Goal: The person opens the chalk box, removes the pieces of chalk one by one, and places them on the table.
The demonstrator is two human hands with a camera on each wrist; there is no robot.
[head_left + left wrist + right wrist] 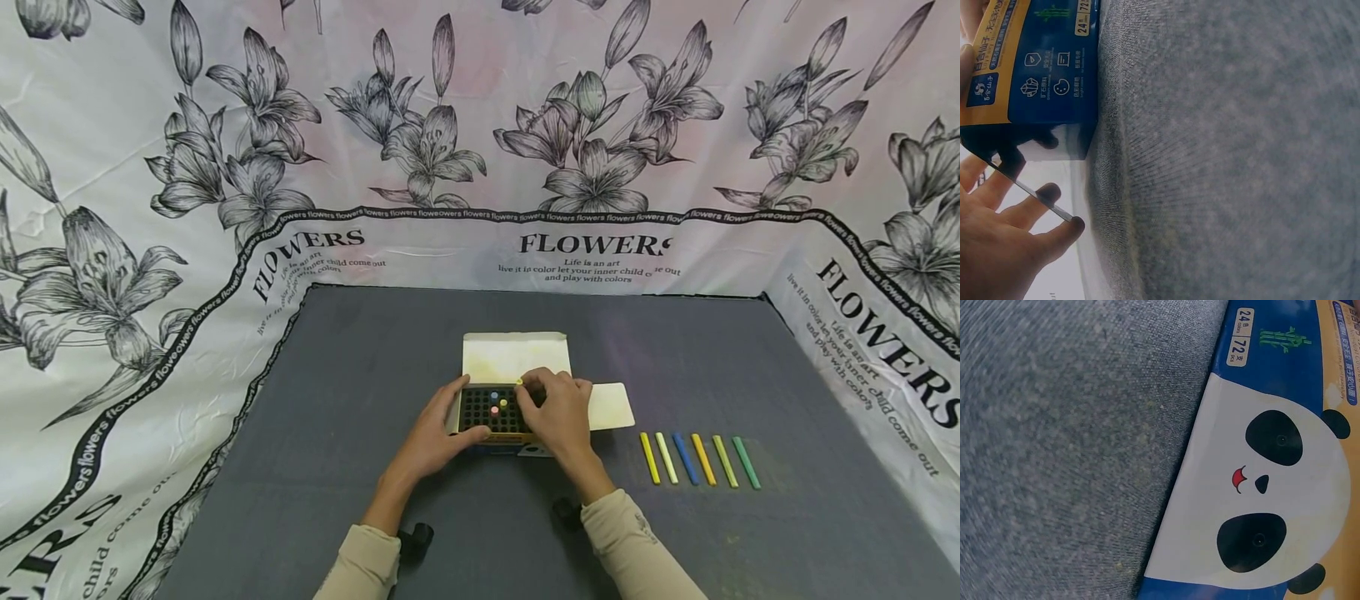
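An open chalk box [480,425] stands on the grey table, its lid [517,354] raised behind and a side flap [611,406] out to the right. Its black holder has rows of holes, with a few coloured chalk ends, one a blue chalk [494,396], showing. My left hand [435,429] holds the box at its left side, thumb along the front edge; in the left wrist view its fingers lie behind the left flap [1035,192]. Over the right part of the holder, my right hand [561,412] pinches a yellow chalk [519,382], mostly hidden by the fingers.
Right of the box lies a row of several chalk sticks: among them a blue stick [684,458] and a green stick [746,462]. A flower-printed cloth [450,250] rises around the table's back and sides. A panda face [1260,487] decorates the box front.
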